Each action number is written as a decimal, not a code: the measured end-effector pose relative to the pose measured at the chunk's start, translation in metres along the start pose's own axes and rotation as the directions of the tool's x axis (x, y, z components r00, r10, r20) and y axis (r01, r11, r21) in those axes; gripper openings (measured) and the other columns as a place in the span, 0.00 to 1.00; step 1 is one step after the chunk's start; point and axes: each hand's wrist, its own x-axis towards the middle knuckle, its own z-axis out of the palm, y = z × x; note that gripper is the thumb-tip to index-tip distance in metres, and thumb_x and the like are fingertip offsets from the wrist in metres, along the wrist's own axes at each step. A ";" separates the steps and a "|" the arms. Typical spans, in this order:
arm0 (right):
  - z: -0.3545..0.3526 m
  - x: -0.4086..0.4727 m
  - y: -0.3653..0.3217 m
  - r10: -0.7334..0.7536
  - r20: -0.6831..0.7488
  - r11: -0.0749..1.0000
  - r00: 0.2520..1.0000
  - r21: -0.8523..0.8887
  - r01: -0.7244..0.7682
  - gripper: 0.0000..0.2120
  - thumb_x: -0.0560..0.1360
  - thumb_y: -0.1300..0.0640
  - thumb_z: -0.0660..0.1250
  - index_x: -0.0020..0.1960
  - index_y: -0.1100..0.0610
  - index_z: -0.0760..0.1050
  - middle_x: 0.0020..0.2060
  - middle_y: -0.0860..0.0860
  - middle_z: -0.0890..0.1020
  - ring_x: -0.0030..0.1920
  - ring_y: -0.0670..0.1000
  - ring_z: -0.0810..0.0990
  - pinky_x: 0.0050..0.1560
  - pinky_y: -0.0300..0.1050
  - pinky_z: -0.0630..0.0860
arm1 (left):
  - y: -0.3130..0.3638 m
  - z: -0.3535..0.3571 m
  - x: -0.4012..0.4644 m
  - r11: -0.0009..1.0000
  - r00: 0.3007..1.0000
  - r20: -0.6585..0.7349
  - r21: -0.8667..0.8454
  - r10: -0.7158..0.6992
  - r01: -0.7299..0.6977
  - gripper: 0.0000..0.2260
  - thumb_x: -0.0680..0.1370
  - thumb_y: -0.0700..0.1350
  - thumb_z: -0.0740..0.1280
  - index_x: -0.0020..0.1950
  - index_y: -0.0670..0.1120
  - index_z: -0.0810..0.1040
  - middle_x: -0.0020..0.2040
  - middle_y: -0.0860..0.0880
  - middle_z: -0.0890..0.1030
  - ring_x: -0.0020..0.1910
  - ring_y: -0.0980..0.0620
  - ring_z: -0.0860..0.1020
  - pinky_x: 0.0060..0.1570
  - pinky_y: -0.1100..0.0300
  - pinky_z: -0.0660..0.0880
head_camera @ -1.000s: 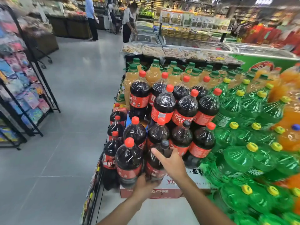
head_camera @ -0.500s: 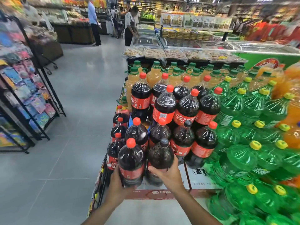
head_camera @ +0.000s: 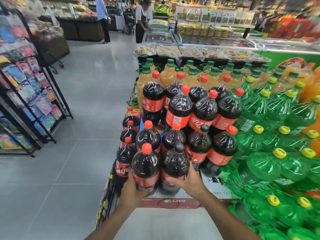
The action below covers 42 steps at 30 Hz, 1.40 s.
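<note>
Sliding down from the cap, the right hand point(head_camera: 190, 181) now curls its fingers round the label of the black-capped cola bottle point(head_camera: 175, 163). The left hand point(head_camera: 133, 189) has come round the red-capped cola bottle point(head_camera: 145, 168) and grips it low. Both bottles stand upright and touching on top of the red-edged carton point(head_camera: 173, 203), just behind its front edge. With a hand on each, the pair looks ready to be squared up or shifted together.

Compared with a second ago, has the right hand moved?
Yes. The right hand slid down from the black cap to the bottle's label, nearer the red carton edge.
</note>
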 end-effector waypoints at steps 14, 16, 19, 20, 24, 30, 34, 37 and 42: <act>-0.024 -0.053 0.002 0.034 0.083 0.997 0.996 -0.076 -0.028 0.62 0.64 0.38 0.83 0.83 0.49 0.47 0.76 0.43 0.66 0.77 0.46 0.65 0.78 0.50 0.65 | 0.021 -0.005 -0.038 0.984 0.977 0.142 0.106 -0.156 0.142 0.38 0.63 0.59 0.80 0.67 0.55 0.65 0.57 0.57 0.81 0.57 0.53 0.81 0.59 0.56 0.76; -0.039 -0.076 0.006 0.042 0.066 0.995 0.997 -0.098 -0.035 0.56 0.67 0.42 0.82 0.83 0.48 0.50 0.73 0.44 0.68 0.74 0.47 0.68 0.74 0.47 0.69 | 0.021 0.003 -0.059 0.986 0.976 0.171 0.118 -0.138 0.119 0.25 0.65 0.56 0.80 0.58 0.62 0.73 0.47 0.63 0.84 0.48 0.62 0.82 0.52 0.62 0.79; -0.068 -0.112 0.015 0.053 0.026 0.993 0.998 -0.108 -0.050 0.48 0.68 0.43 0.81 0.80 0.43 0.59 0.71 0.48 0.74 0.68 0.50 0.75 0.67 0.51 0.77 | 0.054 0.028 -0.103 0.982 0.971 0.228 0.185 -0.068 0.025 0.19 0.73 0.33 0.75 0.40 0.60 0.81 0.34 0.69 0.82 0.36 0.62 0.81 0.37 0.73 0.74; -0.080 -0.125 0.018 0.041 0.007 0.993 0.999 -0.110 -0.040 0.44 0.68 0.43 0.81 0.78 0.41 0.63 0.70 0.48 0.75 0.66 0.50 0.77 0.66 0.52 0.78 | 0.064 0.038 -0.115 0.974 0.972 0.230 0.225 -0.042 -0.011 0.19 0.73 0.31 0.74 0.42 0.57 0.80 0.34 0.69 0.82 0.35 0.62 0.80 0.37 0.74 0.73; -0.133 -0.196 0.024 0.008 -0.071 0.988 0.997 -0.152 -0.019 0.32 0.73 0.54 0.80 0.72 0.46 0.69 0.66 0.50 0.78 0.58 0.47 0.82 0.66 0.48 0.78 | 0.119 0.090 -0.162 0.890 0.915 0.320 0.301 0.244 -0.343 0.19 0.74 0.45 0.74 0.65 0.50 0.77 0.57 0.60 0.77 0.56 0.59 0.78 0.57 0.79 0.65; -0.247 -0.332 0.050 -0.101 -0.260 0.887 0.960 -0.460 -0.032 0.35 0.77 0.44 0.73 0.79 0.47 0.65 0.75 0.47 0.72 0.74 0.50 0.71 0.71 0.42 0.67 | 0.187 0.209 -0.210 0.548 0.648 0.572 0.369 0.503 -0.751 0.32 0.72 0.64 0.67 0.72 0.50 0.72 0.69 0.50 0.75 0.68 0.50 0.72 0.70 0.56 0.67; -0.321 -0.426 0.087 -0.101 -0.378 0.816 0.920 -0.560 -0.141 0.36 0.76 0.38 0.71 0.79 0.49 0.66 0.75 0.52 0.72 0.76 0.54 0.68 0.74 0.49 0.68 | 0.239 0.292 -0.257 0.254 0.468 0.734 0.393 0.492 -0.884 0.34 0.70 0.70 0.63 0.71 0.53 0.72 0.70 0.48 0.76 0.68 0.37 0.74 0.66 0.36 0.70; -0.365 -0.495 0.116 -0.094 -0.429 0.760 0.898 -0.614 -0.214 0.44 0.70 0.27 0.57 0.78 0.52 0.69 0.75 0.54 0.72 0.77 0.55 0.67 0.80 0.47 0.56 | 0.275 0.350 -0.303 0.114 0.389 0.811 0.379 0.437 -0.918 0.36 0.69 0.72 0.59 0.71 0.55 0.74 0.72 0.48 0.73 0.71 0.35 0.70 0.68 0.31 0.63; -0.413 -0.595 0.147 0.001 -0.564 0.654 0.826 -0.625 -0.427 0.51 0.69 0.17 0.43 0.81 0.47 0.61 0.82 0.50 0.61 0.83 0.54 0.49 0.81 0.47 0.38 | 0.321 0.437 -0.375 0.038 0.191 0.891 0.192 0.411 -0.981 0.41 0.69 0.77 0.48 0.77 0.58 0.63 0.80 0.52 0.58 0.80 0.41 0.51 0.77 0.39 0.41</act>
